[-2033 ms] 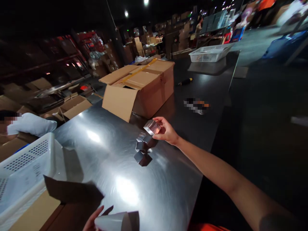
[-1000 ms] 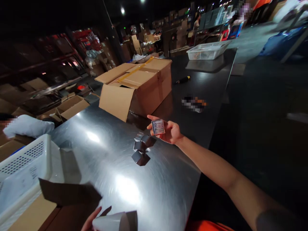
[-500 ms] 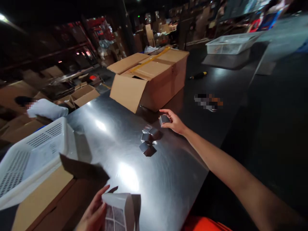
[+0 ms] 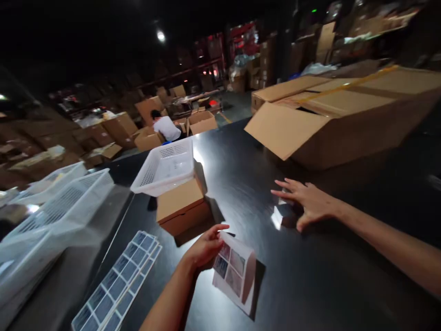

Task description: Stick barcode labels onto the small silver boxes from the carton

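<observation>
My left hand [image 4: 206, 248] pinches the edge of a curled white sheet of square clear stickers [image 4: 231, 271] above the shiny metal table. My right hand [image 4: 310, 202] reaches over a small cluster of boxes with its fingers spread and the thumb apart. Beneath and beside its fingers is a small dark shiny box [image 4: 283, 215]; the other small boxes are mostly hidden by the hand. A brown cardboard box [image 4: 184, 207] stands just beyond my left hand. More sheets of square stickers [image 4: 119, 285] lie to its left on the table.
A large open-flapped carton [image 4: 354, 133] stands at the right back. One white plastic basket [image 4: 161, 186] sits behind the brown box, with further white baskets [image 4: 65, 207] at the left. Beyond the table, a person [image 4: 167, 128] bends among cartons.
The view has swung left. My right hand, which held a small box, now has its fingers spread over the cluster. My left hand keeps hold of the sticker sheet.
</observation>
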The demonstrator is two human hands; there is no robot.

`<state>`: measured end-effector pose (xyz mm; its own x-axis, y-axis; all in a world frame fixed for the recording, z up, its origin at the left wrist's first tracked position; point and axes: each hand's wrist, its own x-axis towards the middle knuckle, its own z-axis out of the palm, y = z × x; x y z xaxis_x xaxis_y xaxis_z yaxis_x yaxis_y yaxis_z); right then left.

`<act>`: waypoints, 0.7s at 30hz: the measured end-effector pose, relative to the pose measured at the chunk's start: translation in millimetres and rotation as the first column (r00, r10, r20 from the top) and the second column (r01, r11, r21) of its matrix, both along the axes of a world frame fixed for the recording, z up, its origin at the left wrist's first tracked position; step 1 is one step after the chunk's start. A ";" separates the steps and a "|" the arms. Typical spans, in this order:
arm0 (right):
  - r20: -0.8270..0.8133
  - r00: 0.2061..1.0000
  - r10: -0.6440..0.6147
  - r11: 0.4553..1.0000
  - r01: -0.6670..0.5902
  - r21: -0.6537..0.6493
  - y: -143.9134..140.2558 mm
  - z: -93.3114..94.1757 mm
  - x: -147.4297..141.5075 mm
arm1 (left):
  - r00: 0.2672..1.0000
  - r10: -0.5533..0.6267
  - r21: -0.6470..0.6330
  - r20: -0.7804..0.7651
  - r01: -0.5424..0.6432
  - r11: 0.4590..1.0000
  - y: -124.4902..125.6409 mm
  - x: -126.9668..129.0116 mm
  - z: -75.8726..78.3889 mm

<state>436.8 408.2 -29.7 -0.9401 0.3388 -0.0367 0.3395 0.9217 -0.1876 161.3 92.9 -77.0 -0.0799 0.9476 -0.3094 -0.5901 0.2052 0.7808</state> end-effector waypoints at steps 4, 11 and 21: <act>0.024 0.992 0.123 0.992 -0.123 0.010 -14.5 -0.5 -27.1 | 0.998 -0.033 0.054 0.057 0.030 0.998 5.3 -4.4 -12.3; 0.043 0.981 0.190 0.981 -0.192 0.043 -49.5 3.6 -68.2 | 0.993 -0.052 0.096 0.104 0.042 0.995 10.3 -3.2 -20.7; 0.092 0.929 0.360 0.928 -0.366 0.066 -73.3 14.5 -119.9 | 0.985 -0.063 0.138 0.161 0.041 0.990 13.0 1.3 -17.8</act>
<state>316.9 334.9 -15.2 -0.9947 -0.0200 -0.1004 -0.0106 0.9955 -0.0941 162.5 105.9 -94.8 0.0121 0.9827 -0.1848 -0.7042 0.1396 0.6961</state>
